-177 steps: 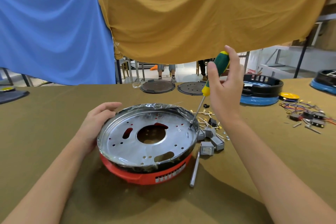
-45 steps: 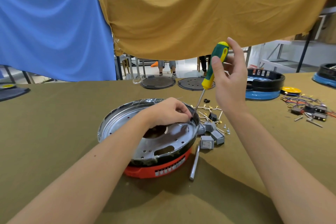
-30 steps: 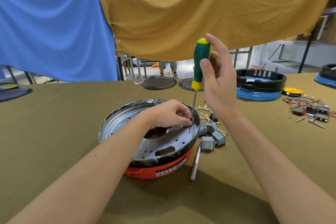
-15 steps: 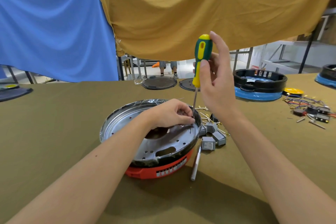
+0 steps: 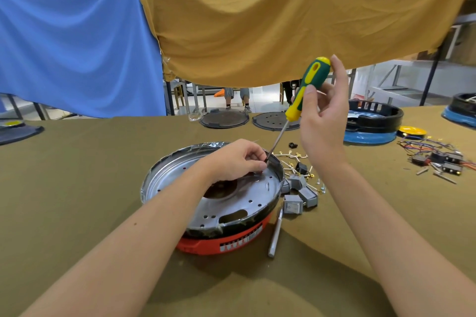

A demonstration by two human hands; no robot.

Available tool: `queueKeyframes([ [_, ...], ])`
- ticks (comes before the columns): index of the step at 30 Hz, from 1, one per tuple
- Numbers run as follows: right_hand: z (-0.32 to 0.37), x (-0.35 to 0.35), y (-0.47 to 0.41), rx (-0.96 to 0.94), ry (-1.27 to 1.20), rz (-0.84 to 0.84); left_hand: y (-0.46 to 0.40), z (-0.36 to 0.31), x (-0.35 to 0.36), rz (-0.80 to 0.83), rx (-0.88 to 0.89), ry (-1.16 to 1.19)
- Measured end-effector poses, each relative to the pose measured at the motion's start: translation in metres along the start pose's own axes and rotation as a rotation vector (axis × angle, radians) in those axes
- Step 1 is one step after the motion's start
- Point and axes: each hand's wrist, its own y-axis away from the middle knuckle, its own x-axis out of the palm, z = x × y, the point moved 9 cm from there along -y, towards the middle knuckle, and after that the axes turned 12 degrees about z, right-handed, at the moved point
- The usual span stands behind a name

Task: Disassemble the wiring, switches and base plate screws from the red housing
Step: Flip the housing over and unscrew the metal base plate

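The red housing (image 5: 219,244) lies upside down on the olive table, topped by a round silver base plate (image 5: 247,203) with film around its rim. My left hand (image 5: 237,159) reaches over the plate, its fingers curled together at the far right rim beside the screwdriver tip; what they pinch is hidden. My right hand (image 5: 322,121) grips the green and yellow screwdriver (image 5: 307,90), which leans to the right with its tip at the plate's rim. Removed grey switches (image 5: 298,193) and pale wires (image 5: 291,157) lie right of the housing.
A silver rod-shaped tool (image 5: 275,234) lies by the housing's right side. Farther back sit two dark round plates (image 5: 224,118), a blue and black housing (image 5: 371,123), a yellow disc (image 5: 412,131) and a pile of coloured wires and switches (image 5: 438,157). Blue and mustard cloths hang behind.
My left hand left the plate's left rim and went to the screwdriver tip. Over the last second the screwdriver tilted from upright to leaning right again.
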Motion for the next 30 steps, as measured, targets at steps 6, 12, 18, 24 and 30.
queueKeyframes([
  [6,-0.004,-0.001,0.003,0.005,0.003,-0.012,-0.002,-0.002,0.0,-0.007,-0.041,-0.092],
  [12,-0.008,-0.008,0.006,0.004,-0.046,-0.086,-0.003,-0.007,0.001,-0.03,-0.032,-0.16],
  [18,-0.019,-0.018,-0.004,0.077,-0.176,-0.121,0.0,-0.004,-0.002,-0.042,-0.028,-0.099],
  [24,-0.054,-0.025,0.003,0.319,-0.313,-0.212,0.004,0.012,-0.012,-0.082,-0.058,0.215],
  [30,-0.097,-0.026,0.023,0.614,-0.724,-0.332,0.014,0.033,-0.032,-0.198,-0.237,0.46],
])
